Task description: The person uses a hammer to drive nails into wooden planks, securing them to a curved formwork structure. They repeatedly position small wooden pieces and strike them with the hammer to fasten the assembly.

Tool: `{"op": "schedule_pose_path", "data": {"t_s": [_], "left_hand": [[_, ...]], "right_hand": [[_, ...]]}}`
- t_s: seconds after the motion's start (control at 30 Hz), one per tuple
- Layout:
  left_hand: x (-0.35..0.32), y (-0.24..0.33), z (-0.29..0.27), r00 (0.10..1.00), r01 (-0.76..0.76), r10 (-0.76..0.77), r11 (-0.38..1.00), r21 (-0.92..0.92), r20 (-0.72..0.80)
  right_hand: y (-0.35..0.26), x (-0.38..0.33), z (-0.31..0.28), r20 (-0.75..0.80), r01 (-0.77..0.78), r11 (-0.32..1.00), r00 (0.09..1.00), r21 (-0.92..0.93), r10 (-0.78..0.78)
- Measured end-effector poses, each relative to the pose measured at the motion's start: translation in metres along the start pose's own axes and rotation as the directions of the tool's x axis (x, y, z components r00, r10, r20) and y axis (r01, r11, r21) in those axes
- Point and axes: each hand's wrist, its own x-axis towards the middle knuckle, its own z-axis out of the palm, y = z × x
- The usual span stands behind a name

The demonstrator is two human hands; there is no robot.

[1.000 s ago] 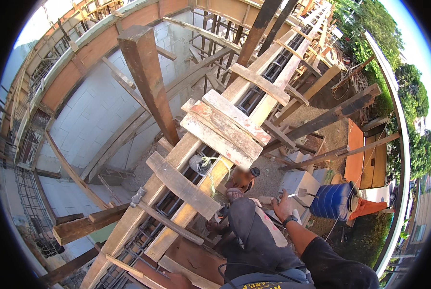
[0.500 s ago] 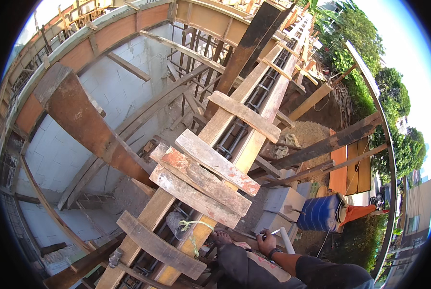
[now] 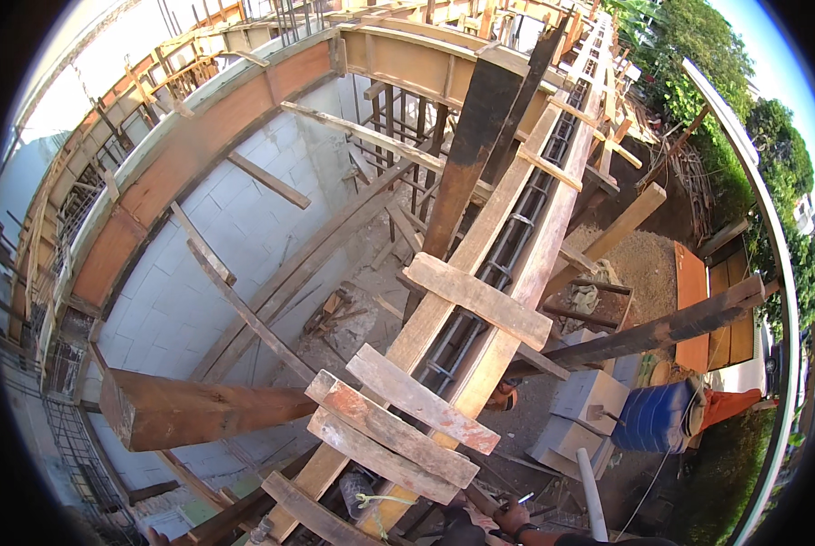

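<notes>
My right hand [image 3: 513, 518] is low in the picture, right of the formwork, with its fingers closed round a thin white stick [image 3: 526, 499] that looks like a cigarette. A dark band circles that wrist. At the lower left rim a small skin-coloured patch [image 3: 158, 538] looks like part of my left hand; its fingers are too cut off to read. Just left of my right hand, several short wooden planks [image 3: 394, 426] lie across the long beam formwork [image 3: 480, 364]. Steel reinforcing bars [image 3: 453, 341] run inside it. A yellow-green tie [image 3: 375, 500] hangs at the nearest plank.
A thick brown timber [image 3: 216, 409] juts out on the left, above a deep space beside a white block wall [image 3: 234, 182]. On the right below are pale blocks [image 3: 589, 405], a blue barrel [image 3: 651, 419], a white pipe [image 3: 592, 491] and a dark slanting timber [image 3: 680, 314].
The view has swung, so the formwork and planks sit lower and further right. My right hand has slid toward the lower edge, still holding the white stick. The patch at lower left has appeared.
</notes>
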Motion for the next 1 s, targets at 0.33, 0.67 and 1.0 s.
{"op": "schedule_pose_path", "data": {"t_s": [0.33,0.67,1.0], "left_hand": [[0.109,0.185,0.082,0.641,-0.565,0.301,0.808,0.169,0.706],[0.147,0.191,0.102,0.534,-0.395,-0.133,0.834,0.385,0.835],[0.161,0.162,0.111,0.415,-0.369,-0.185,0.860,0.351,0.891]], "right_hand": [[-0.010,-0.019,-0.047,0.302,0.052,0.996,0.953,-0.070,-0.029],[-0.034,-0.121,-0.186,0.331,0.184,0.976,0.919,0.118,-0.213],[-0.080,-0.236,-0.236,0.515,0.671,0.741,0.630,0.014,-0.581]]}}
